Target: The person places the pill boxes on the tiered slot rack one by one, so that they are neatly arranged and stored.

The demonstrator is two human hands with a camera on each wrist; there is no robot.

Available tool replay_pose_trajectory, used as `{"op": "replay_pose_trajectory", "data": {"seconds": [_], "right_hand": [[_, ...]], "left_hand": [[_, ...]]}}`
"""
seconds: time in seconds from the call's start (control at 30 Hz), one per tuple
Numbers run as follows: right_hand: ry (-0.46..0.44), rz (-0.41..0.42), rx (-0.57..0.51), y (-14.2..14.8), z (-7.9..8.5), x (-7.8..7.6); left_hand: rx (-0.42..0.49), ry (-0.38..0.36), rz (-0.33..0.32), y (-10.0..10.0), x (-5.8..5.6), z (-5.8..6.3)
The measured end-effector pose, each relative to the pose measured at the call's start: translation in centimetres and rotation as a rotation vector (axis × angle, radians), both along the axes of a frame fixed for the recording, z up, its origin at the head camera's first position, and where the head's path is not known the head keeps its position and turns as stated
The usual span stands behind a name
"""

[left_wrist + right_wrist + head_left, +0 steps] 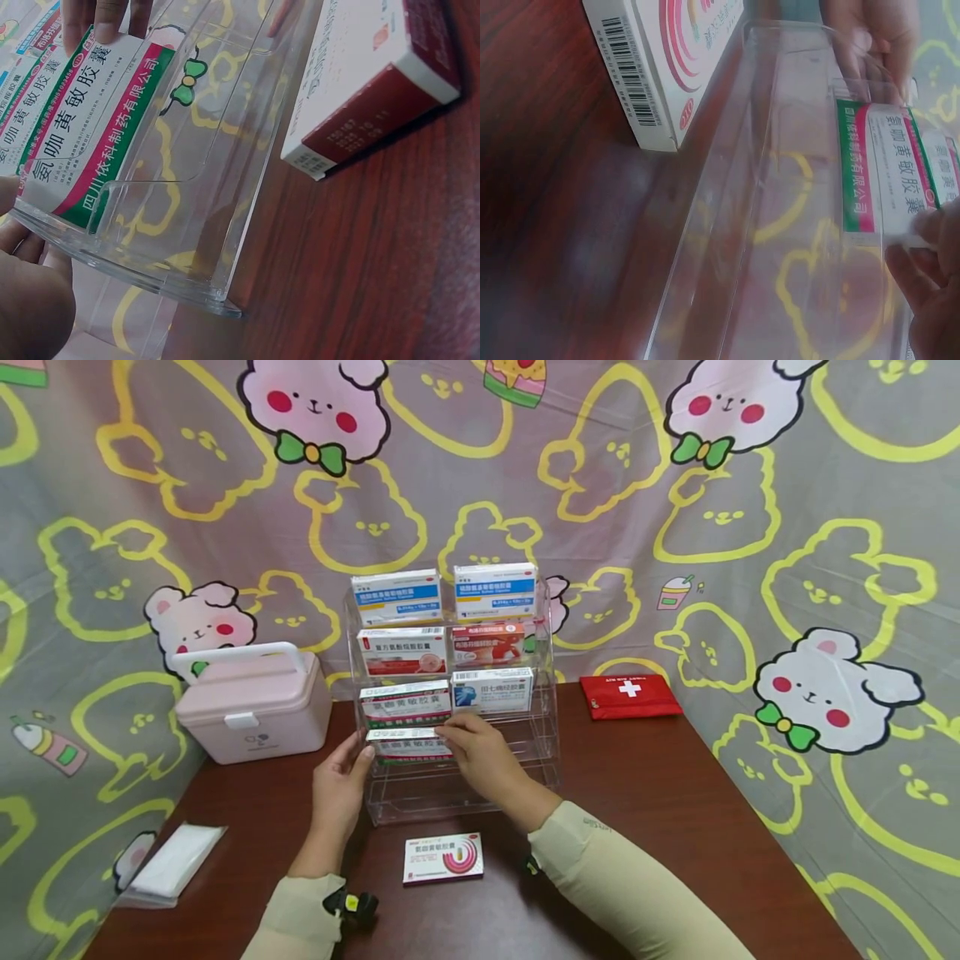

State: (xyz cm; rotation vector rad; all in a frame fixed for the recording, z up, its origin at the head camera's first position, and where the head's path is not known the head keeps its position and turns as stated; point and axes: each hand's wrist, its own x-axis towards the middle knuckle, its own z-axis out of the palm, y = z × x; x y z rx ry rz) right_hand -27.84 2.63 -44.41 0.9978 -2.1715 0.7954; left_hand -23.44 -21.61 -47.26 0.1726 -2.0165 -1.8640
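A clear tiered display rack [450, 802] stands on the table with medicine boxes on its tiers. Low on its left side sits a white, green and pink medicine box [97, 127], leaning back in its slot. My right hand [483, 760] pinches this box at its upper right corner, thumb in front. At the box's left end is my left hand [337, 785], its thumb against the end and its fingers curled around the rack's side wall. A white and red medicine box [443, 858] lies flat on the table before the rack.
A pink lidded case [255, 710] with a white handle stands at the left, and a red first aid pouch [630, 697] lies at the right. White packets in clear plastic [176, 860] lie near the left edge. A patterned curtain [600, 527] encloses the table.
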Motion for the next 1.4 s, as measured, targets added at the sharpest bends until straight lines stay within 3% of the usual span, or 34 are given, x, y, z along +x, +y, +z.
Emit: {"op": "replay_pose_trajectory", "data": {"seconds": [0.23,0.4,0.57,0.67,0.77,1.03,1.4], "right_hand": [[-0.002,-0.028,0.029,0.1,-0.1,0.3],[-0.089,-0.043,0.016,1.6,0.9,2.0],[-0.284,0.103,0.005,4.3,1.1,4.6],[-0.415,0.235,0.036,5.8,-0.1,6.0],[-0.5,0.306,0.124,6.9,-2.0,6.9],[-0.484,0.301,0.342,8.3,-5.5,7.6],[-0.446,0.272,0.444,7.9,-6.4,7.6]], "left_hand": [[-0.006,-0.005,0.024,-0.2,-0.1,-0.5],[-0.016,0.001,0.003,-0.1,-0.2,-0.5],[-0.012,0.005,-0.003,0.0,-0.3,-0.4],[-0.004,-0.001,0.0,0.0,-0.3,-0.4],[0.008,-0.003,-0.001,0.0,-0.2,-0.4],[0.025,-0.012,-0.008,0.0,-0.2,-0.3],[0.044,0.012,-0.006,0.3,-0.2,-0.1]]}}
